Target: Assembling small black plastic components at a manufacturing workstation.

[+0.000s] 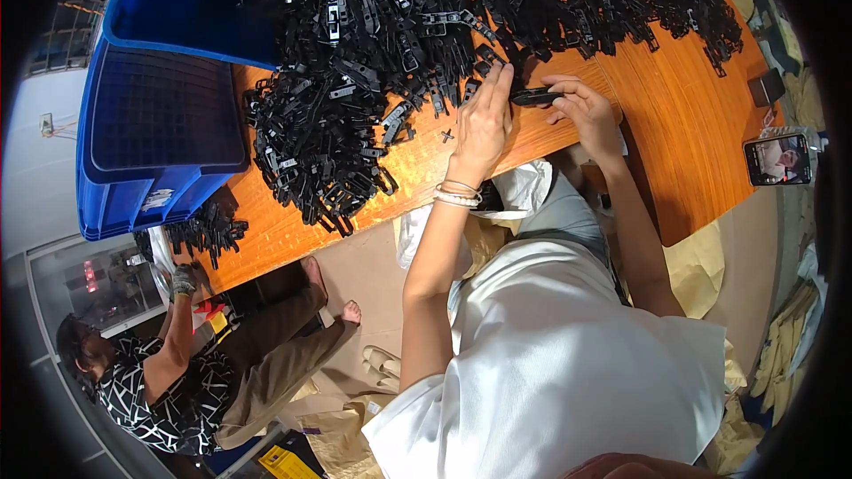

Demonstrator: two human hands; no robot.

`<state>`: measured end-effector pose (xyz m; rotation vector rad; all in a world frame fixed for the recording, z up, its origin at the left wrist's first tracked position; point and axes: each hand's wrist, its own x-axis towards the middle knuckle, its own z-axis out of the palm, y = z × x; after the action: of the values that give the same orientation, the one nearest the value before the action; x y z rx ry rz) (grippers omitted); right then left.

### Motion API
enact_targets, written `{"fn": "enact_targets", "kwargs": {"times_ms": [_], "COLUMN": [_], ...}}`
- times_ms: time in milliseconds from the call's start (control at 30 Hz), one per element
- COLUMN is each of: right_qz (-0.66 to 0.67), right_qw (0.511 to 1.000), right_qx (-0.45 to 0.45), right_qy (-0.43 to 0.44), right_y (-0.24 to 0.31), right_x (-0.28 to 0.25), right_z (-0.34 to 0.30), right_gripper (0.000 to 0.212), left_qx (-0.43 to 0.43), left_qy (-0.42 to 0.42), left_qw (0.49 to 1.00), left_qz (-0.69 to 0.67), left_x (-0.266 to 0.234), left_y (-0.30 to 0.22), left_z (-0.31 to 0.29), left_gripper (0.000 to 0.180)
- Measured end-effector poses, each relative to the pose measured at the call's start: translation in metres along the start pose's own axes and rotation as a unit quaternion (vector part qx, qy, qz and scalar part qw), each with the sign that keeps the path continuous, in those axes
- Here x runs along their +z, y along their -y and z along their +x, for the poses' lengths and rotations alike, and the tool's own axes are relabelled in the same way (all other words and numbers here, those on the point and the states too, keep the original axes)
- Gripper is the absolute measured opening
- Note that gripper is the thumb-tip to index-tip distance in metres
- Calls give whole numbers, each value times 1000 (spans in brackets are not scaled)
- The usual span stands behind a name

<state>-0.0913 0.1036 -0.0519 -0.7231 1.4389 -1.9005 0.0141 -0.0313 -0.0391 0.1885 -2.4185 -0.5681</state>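
Note:
My right hand (586,117) pinches a slim black plastic clip-like part (535,97) between thumb and fingers, just over the near edge of the wooden table (652,80). Close to its left end is my left hand (485,122), fingers stretched out and pointing away from me, at the border of a big heap of black plastic parts (390,22). Some heap pieces are partly hidden behind its fingertips. The loose parts are long, jointed and slotted, several with shiny faces. A tiny dark cross-shaped piece (447,136) lies left of my left wrist.
Blue plastic crates (164,124) stand stacked at the table's left. A co-worker (169,364) sits at the lower left, a gloved hand near a smaller pile of black parts (209,232). A phone (777,160) is at the right edge. Brown paper bags (697,270) lie below the table.

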Motion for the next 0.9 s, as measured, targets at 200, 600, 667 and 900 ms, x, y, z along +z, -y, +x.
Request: {"fn": "enact_targets", "kwargs": {"times_ms": [200, 600, 667, 900], "right_qz": [-15, -22, -15, -8], "right_qw": [998, 994, 995, 995], "right_qx": [53, 7, 6, -25], "right_qy": [-23, -103, -101, -100], "right_y": [1, 25, 24, 24], "right_x": [-1, 22, 23, 30], "right_z": [-7, -25, -26, -33], "right_gripper": [16, 11, 12, 10], "left_qx": [-28, -287, -288, -323], "left_qy": [-108, 45, 41, 63], "left_qw": [993, 904, 898, 882], "left_qz": [-24, -313, -329, -337], "left_x": [0, -28, -28, -29], "left_y": [-3, -27, -27, -19], "left_z": [2, -8, -8, -13], "left_gripper": [36, 35, 35, 36]}}
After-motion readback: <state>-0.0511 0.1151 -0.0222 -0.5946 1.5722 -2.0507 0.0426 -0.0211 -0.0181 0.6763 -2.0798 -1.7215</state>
